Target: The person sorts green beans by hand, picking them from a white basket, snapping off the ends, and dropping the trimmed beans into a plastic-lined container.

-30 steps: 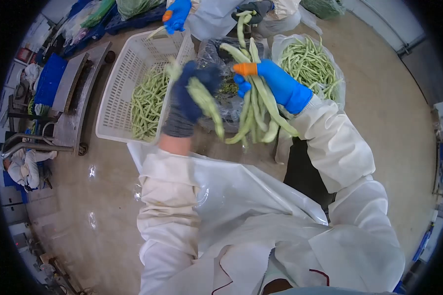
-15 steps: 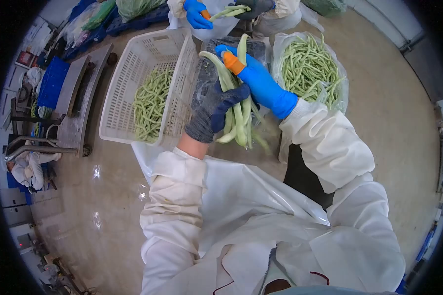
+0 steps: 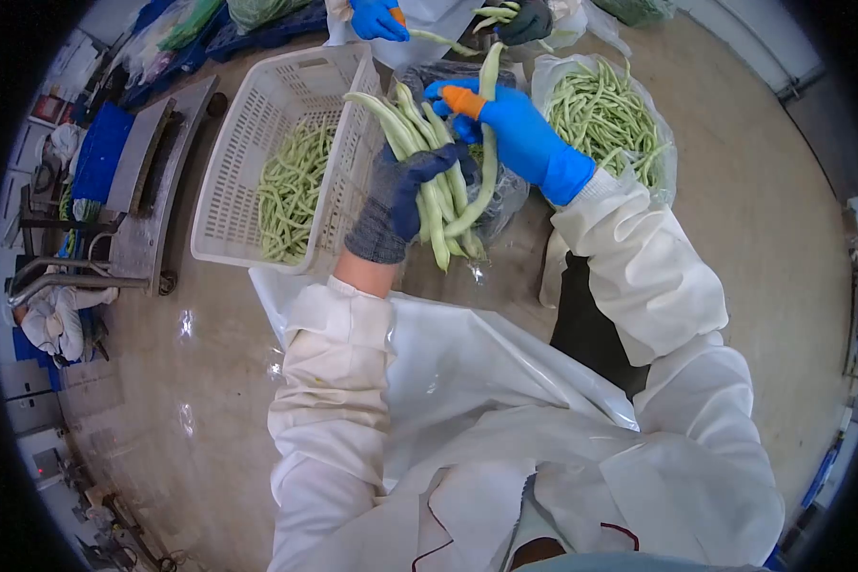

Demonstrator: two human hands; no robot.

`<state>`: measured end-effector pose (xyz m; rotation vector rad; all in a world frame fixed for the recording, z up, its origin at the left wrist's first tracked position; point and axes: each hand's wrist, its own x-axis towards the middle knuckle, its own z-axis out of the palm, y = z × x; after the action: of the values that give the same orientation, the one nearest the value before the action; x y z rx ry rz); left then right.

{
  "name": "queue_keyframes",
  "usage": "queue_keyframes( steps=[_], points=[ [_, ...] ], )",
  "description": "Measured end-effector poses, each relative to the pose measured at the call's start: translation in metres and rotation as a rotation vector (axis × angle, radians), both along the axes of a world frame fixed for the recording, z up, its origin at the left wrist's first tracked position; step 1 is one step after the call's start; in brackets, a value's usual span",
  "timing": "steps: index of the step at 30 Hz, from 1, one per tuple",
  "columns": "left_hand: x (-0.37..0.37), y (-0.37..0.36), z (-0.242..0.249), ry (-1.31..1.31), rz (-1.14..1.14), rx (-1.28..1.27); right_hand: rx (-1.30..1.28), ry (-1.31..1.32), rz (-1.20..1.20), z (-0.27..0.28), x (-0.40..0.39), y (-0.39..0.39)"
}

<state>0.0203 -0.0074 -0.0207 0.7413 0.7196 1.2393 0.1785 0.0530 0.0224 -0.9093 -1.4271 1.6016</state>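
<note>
My left hand [image 3: 400, 195], in a grey and navy glove, is closed around a bunch of long green beans [image 3: 439, 205]. Close on its right, my right hand [image 3: 515, 129], in a blue glove with an orange cover on a finger, pinches one long bean [image 3: 489, 162] that runs upright past the bunch. The white slotted crate [image 3: 224, 255] at the left holds a pile of green beans [image 3: 296, 191]. At the right, a clear plastic bag [image 3: 670, 157] is full of more beans [image 3: 601, 114].
Across from me, a person's blue-gloved hand [image 3: 379, 19] and dark-gloved hand [image 3: 526, 21] hold beans. Dark plastic [image 3: 510, 205] lies beneath my hands. A metal cart [image 3: 167, 181] stands at the left, with a person in white [image 3: 57, 324] beyond it.
My hands have drawn slightly apart, the right one moving a little right. One bean now stands apart from the bunch. The other person's hands have shifted.
</note>
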Motion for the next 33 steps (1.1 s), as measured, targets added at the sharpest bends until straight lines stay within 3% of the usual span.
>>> queue_keyframes(
  steps=[3, 7, 10, 11, 14, 17, 19, 20, 22, 26, 28, 29, 33],
  points=[
    [-0.011, 0.007, 0.004, -0.079, -0.012, -0.022, 0.011, -0.269, -0.052, 0.009, 0.009, 0.007],
    [-0.013, 0.008, 0.01, -0.143, 0.12, -0.031, 0.097, -0.394, 0.13, 0.005, 0.005, -0.002],
    [-0.009, 0.009, 0.005, -0.037, 0.154, 0.022, 0.445, -0.534, -0.031, -0.012, -0.007, -0.009],
    [-0.007, 0.008, 0.004, 0.019, 0.143, 0.041, 0.504, -0.464, -0.066, -0.019, -0.01, -0.011],
    [-0.006, -0.001, 0.011, 0.111, 0.116, 0.095, 0.449, -0.219, 0.072, -0.035, -0.006, -0.001],
    [-0.028, 0.009, 0.006, 0.112, 0.237, 0.087, 0.102, -0.072, 0.163, -0.008, -0.002, 0.003],
    [-0.057, 0.018, 0.002, 0.14, 0.205, 0.093, 0.008, -0.193, 0.102, 0.0, 0.002, 0.011],
    [-0.07, 0.019, -0.001, 0.242, 0.207, 0.263, -0.034, -0.252, 0.07, 0.001, 0.003, 0.013],
    [-0.072, 0.019, 0.005, 0.241, 0.272, 0.271, 0.043, -0.376, 0.133, -0.012, 0.007, 0.016],
    [-0.052, 0.009, 0.015, 0.347, 0.167, 0.118, 0.201, -0.492, 0.214, -0.043, 0.001, 0.016],
    [-0.044, 0.006, 0.004, 0.233, 0.041, 0.186, 0.322, -0.505, 0.245, -0.037, -0.01, 0.001],
    [-0.043, 0.006, 0.0, 0.216, 0.033, 0.149, 0.305, -0.62, 0.24, -0.03, -0.012, -0.004],
    [-0.031, 0.001, 0.015, 0.2, -0.004, 0.074, 0.234, -0.66, 0.27, -0.014, -0.017, -0.013]
  ],
)
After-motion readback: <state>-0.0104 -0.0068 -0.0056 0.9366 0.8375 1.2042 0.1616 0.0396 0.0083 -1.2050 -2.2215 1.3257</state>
